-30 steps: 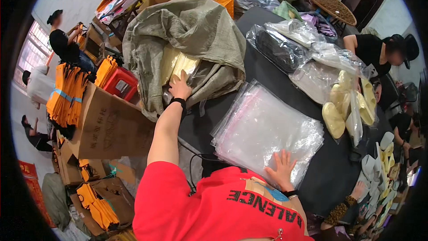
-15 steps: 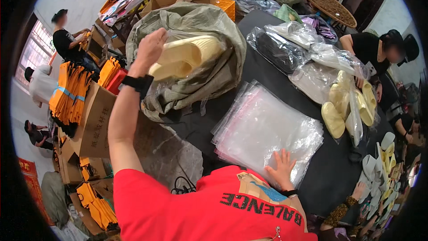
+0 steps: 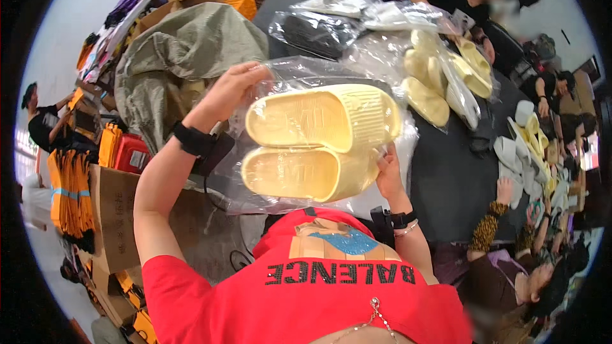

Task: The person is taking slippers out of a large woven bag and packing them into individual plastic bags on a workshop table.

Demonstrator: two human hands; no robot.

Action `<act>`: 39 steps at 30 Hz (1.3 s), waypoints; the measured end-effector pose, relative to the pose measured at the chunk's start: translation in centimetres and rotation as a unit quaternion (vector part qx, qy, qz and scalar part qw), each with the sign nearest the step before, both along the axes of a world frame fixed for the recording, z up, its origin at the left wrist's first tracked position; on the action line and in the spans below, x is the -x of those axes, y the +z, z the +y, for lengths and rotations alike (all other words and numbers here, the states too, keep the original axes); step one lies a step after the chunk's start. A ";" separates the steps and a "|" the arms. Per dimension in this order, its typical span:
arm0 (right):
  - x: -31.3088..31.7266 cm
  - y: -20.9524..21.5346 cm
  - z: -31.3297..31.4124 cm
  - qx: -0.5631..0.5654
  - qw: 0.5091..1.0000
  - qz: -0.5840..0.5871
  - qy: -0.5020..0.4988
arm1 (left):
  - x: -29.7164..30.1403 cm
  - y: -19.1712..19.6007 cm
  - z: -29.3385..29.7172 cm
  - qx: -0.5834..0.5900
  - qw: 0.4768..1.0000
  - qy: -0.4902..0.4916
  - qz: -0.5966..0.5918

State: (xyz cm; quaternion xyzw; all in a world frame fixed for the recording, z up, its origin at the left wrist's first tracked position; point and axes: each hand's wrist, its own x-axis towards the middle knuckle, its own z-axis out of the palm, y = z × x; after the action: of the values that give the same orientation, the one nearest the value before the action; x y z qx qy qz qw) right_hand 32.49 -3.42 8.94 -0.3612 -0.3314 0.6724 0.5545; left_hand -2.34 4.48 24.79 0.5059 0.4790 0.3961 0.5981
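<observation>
A pair of pale yellow slide slippers [image 3: 290, 175] in a clear plastic bag is held up in front of me, soles down, the two lying side by side. My left hand [image 3: 241, 86] is closed on the bag's upper left corner. At the lower right, my right hand [image 3: 389, 175] grips the bagged slippers near their toe ends, its fingers partly hidden by them. Beneath, a stack of clear plastic bags [image 3: 366, 202] on the black table is mostly covered. Behind my left hand lies a grey-green woven sack [image 3: 191, 44], its mouth slumped.
More bagged slippers, black [image 3: 315, 35] and yellow [image 3: 426, 102], lie across the table [image 3: 446, 172]. A co-worker [image 3: 456, 0] stands at its far right. Loose white slippers [image 3: 513, 156] and other people's hands are on the right. A carton [image 3: 115, 216] with orange bundles [image 3: 69, 185] stands left.
The bagged slippers have come from the sack to the space before me, carried by my left hand. My right hand has left the stack of bags and taken hold of them. The view has turned.
</observation>
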 end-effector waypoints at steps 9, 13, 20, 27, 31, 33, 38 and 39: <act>-6.7 -9.3 -4.0 0.161 0.934 -0.319 -0.029 | -0.2 -8.3 -0.5 0.006 0.991 0.026 0.130; -6.5 -8.3 -4.2 0.192 0.939 -0.284 -0.017 | 1.6 -11.1 -3.7 0.117 0.989 -0.008 0.090; -7.5 -10.2 -4.1 0.176 0.918 -0.354 -0.025 | 0.5 -17.8 -6.2 0.190 0.969 -0.113 0.113; -9.4 -7.9 -6.3 0.212 0.921 -0.326 0.024 | -4.1 -18.8 -4.7 -0.201 0.845 -0.290 0.402; -9.1 -8.0 -7.1 0.203 0.914 -0.348 0.055 | -6.1 -21.6 -3.4 -0.420 0.822 -0.291 0.250; -8.2 -7.3 -7.1 0.210 0.910 -0.356 0.036 | -6.8 -21.6 -2.6 -0.091 0.920 -0.361 0.121; -8.3 -8.1 -7.6 0.200 0.921 -0.332 0.030 | -9.4 -16.7 -3.4 0.184 0.914 -0.341 -0.122; -8.3 -8.1 -7.6 0.192 0.925 -0.325 0.033 | -9.0 -17.2 -3.2 0.200 0.911 -0.342 -0.116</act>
State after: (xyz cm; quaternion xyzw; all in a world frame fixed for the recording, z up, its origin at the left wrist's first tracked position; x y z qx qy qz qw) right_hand 40.80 -11.01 0.81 -0.6486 -0.3698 0.5867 0.3137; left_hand 6.63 1.32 7.55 0.4593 0.2731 0.1185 0.8369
